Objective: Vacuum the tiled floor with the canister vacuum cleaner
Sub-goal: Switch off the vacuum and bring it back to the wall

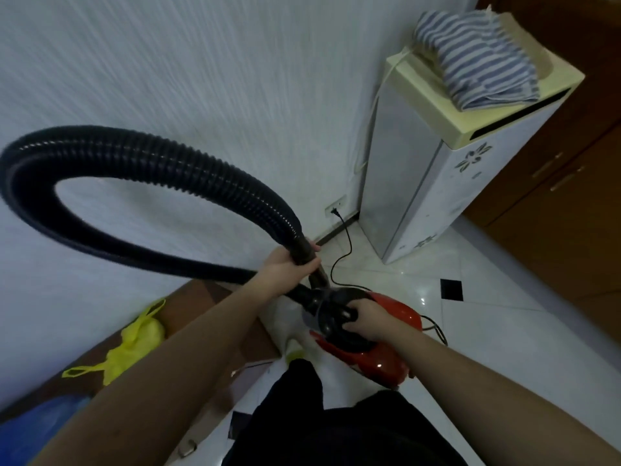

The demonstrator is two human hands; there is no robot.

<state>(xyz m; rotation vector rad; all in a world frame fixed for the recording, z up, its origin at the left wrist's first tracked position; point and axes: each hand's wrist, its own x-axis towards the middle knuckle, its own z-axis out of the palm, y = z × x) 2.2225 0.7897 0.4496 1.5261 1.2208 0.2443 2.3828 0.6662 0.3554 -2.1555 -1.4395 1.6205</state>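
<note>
Only the head view here, looking down past both forearms. The red vacuum (376,334) sits on the white floor (487,348) just ahead of the person's dark-trousered legs, right under the right hand (366,317). That hand is down on the black top of the vacuum with fingers curled onto the dark part where the hose plugs in, so it's gripping the vacuum body there.

The left hand (289,267) is a bit higher and further left, wrapped tight around the smooth cuff at the end of the hose (141,156). From that hand the ribbed black hose swings up and left in a big loop in front of the wall, then comes back down under the left wrist to the front of the vacuum. So both ends of the hose meet close between the two hands.

The cord (346,243) runs from the vacuum along the floor to the socket (334,206) low on the wall. Right of that stands a tall white unit (420,183) with a striped cloth (477,58) lying on top. Lower left there's a yellow bag (134,341) resting on something brown, beside the left forearm.
</note>
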